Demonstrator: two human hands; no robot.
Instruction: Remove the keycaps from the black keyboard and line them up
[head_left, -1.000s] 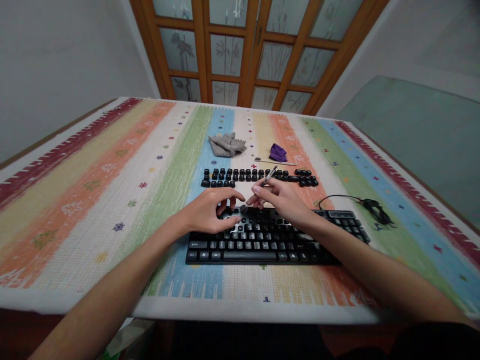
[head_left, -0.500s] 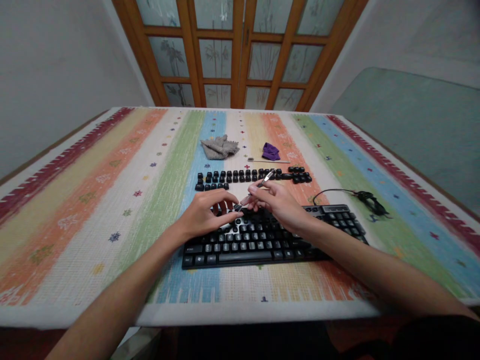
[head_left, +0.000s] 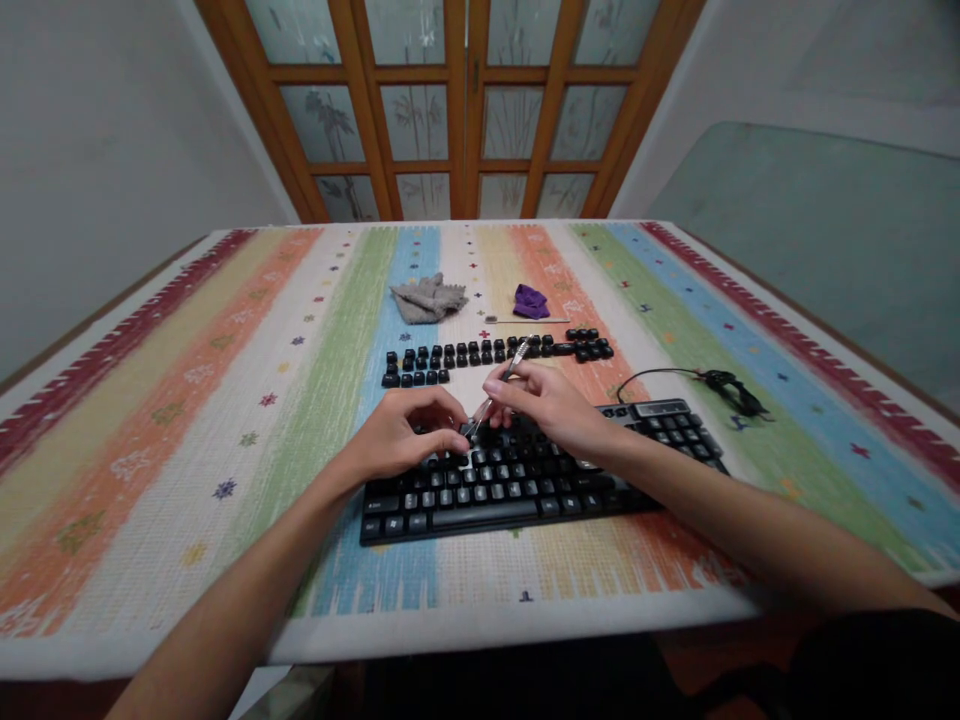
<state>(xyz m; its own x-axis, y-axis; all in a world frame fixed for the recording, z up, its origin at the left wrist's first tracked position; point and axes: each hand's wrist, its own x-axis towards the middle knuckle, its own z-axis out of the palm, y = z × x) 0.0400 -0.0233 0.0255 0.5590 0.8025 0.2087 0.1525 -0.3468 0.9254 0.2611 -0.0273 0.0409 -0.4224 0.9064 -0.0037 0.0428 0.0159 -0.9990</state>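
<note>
A black keyboard [head_left: 487, 515] lies in front of me, several of its upper keys removed. My right hand [head_left: 551, 405] grips a keycap puller [head_left: 517, 358] with a dark handle and thin wires, its wire end slanting down to the left. At that end, my left hand [head_left: 412, 430] has thumb and fingers curled round a small black keycap [head_left: 466, 431], largely hidden by the fingers. Both hands are over the keyboard's upper left part. Beyond them, loose black keycaps [head_left: 461, 355] stand in rows on the tablecloth.
A grey cloth [head_left: 429, 298], a purple cloth [head_left: 531, 301] and a thin brush [head_left: 529, 320] lie behind the loose keycaps. The keyboard's coiled cable [head_left: 733, 390] rests to the right. A striped tablecloth [head_left: 277, 480] covers the table.
The puller's wire end and both hands have come slightly lower and to the left, closer to the keyboard. The puller now stands steeper. My view has shifted a little.
</note>
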